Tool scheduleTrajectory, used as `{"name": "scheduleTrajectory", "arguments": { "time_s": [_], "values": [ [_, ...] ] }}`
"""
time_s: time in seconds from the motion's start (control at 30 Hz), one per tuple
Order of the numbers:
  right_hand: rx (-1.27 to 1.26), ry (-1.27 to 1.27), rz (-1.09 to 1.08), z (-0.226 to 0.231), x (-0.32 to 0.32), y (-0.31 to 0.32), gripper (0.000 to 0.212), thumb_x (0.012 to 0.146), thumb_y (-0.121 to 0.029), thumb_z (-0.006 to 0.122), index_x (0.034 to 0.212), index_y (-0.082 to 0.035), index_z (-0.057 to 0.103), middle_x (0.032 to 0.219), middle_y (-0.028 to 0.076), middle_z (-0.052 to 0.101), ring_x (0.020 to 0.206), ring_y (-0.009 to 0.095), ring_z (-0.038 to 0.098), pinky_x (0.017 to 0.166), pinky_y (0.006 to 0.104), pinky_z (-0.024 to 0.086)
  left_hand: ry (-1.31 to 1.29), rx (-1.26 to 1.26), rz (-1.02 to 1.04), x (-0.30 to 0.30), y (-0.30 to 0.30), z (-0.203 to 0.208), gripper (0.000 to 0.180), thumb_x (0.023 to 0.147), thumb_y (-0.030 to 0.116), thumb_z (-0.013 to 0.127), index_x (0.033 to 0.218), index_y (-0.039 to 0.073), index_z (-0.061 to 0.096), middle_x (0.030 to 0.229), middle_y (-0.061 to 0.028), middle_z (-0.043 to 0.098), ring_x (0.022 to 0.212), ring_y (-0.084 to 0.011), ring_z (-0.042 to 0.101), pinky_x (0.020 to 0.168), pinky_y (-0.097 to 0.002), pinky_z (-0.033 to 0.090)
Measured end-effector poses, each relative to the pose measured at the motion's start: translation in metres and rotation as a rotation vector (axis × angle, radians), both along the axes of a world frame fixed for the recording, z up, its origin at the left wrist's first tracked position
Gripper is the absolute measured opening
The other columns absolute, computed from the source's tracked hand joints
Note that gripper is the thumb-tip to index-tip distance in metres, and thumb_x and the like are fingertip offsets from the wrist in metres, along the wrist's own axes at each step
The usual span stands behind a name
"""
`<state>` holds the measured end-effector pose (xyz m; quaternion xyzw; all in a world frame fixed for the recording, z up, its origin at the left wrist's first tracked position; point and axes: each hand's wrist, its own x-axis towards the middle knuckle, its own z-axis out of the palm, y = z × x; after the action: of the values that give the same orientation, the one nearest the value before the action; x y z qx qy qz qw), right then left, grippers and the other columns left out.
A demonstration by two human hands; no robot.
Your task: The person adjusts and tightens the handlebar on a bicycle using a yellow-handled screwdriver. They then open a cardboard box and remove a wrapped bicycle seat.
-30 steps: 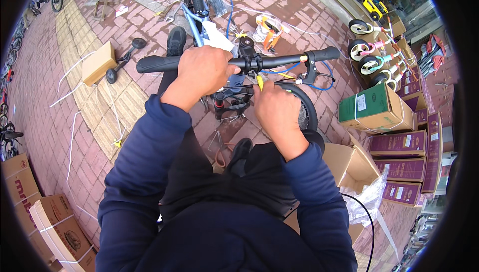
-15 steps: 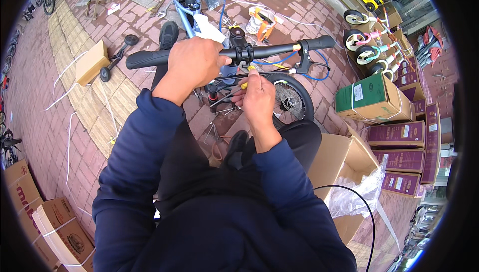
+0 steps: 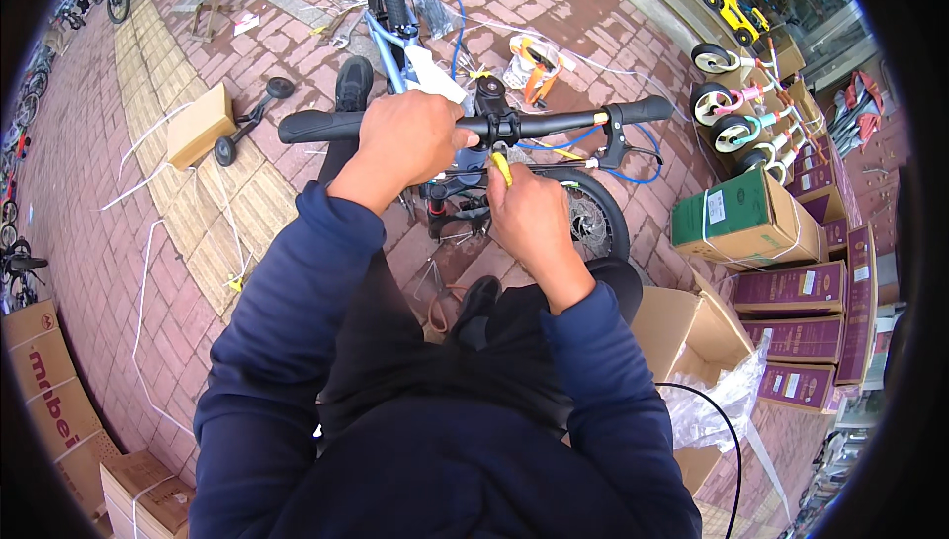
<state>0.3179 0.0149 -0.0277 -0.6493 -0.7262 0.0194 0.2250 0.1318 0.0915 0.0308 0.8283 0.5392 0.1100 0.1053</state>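
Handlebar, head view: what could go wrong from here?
1. The right hand works a yellow-handled tool close under the handlebar; a slip could drive knuckles into the front wheel.
2. Only the left hand steadies the bar; the bike might swing.
3. Loose white straps on the bricks near the feet could trip.

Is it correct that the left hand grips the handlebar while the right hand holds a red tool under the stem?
Not quite. The head view shows the tool in the right hand is yellow, not red. The left hand does grip the handlebar.
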Motion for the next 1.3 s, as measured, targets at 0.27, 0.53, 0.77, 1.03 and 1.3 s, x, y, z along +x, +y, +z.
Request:
{"name": "scheduleTrajectory", "arguments": {
  "time_s": [0.27, 0.53, 0.77, 1.03, 1.3],
  "values": [
    [0.039, -0.387, -0.037, 0.009, -0.007, -0.004, 0.031, 0.101, -0.036, 0.069, 0.09, -0.007, 0.064, 0.076, 0.011, 0.073, 0.063, 0.032, 0.075, 0.055, 0.0443, 0.059, 0.0, 0.004, -0.008, 0.0, 0.0, 0.0, 0.034, 0.097, 0.046, 0.073, 0.107, 0.014, 0.081, 0.089, -0.0166, 0.076, 0.093, -0.0389, 0.074, 0.08, -0.0526, 0.057],
    [-0.034, -0.44, 0.017, 0.013, -0.008, 0.003, 0.032, 0.1, -0.037, 0.07, 0.09, -0.007, 0.064, 0.073, 0.012, 0.073, 0.062, 0.032, 0.075, 0.056, 0.0437, 0.059, -0.01, -0.033, 0.004, -0.001, 0.001, 0.0, 0.033, 0.097, 0.044, 0.074, 0.106, 0.013, 0.081, 0.089, -0.0172, 0.077, 0.092, -0.0386, 0.074, 0.081, -0.0519, 0.056],
    [0.095, -0.481, -0.041, 0.008, -0.014, 0.0, 0.033, 0.101, -0.039, 0.07, 0.086, -0.01, 0.062, 0.072, 0.01, 0.072, 0.061, 0.028, 0.075, 0.052, 0.0404, 0.058, -0.012, -0.005, -0.005, -0.002, 0.0, -0.002, 0.032, 0.096, 0.043, 0.075, 0.105, 0.013, 0.081, 0.087, -0.0158, 0.077, 0.09, -0.0378, 0.074, 0.08, -0.051, 0.057],
    [-0.019, -0.437, -0.021, 0.012, -0.012, 0.004, 0.038, 0.103, -0.038, 0.067, 0.083, -0.007, 0.062, 0.068, 0.013, 0.071, 0.059, 0.029, 0.074, 0.052, 0.0383, 0.058, -0.009, 0.022, -0.016, -0.003, 0.0, -0.004, 0.033, 0.095, 0.043, 0.076, 0.106, 0.013, 0.081, 0.087, -0.0153, 0.076, 0.089, -0.0368, 0.074, 0.078, -0.05, 0.057],
    [-0.291, 0.849, -0.131, -0.013, -0.021, 0.006, 0.052, 0.114, -0.038, 0.05, 0.088, 0.004, 0.067, 0.069, 0.016, 0.072, 0.053, 0.021, 0.07, 0.05, 0.0309, 0.055, 0.015, 0.046, 0.001, 0.0, 0.001, -0.008, 0.035, 0.096, 0.044, 0.075, 0.112, 0.014, 0.082, 0.088, -0.0158, 0.077, 0.089, -0.0371, 0.075, 0.078, -0.0502, 0.057]
  ]
}}
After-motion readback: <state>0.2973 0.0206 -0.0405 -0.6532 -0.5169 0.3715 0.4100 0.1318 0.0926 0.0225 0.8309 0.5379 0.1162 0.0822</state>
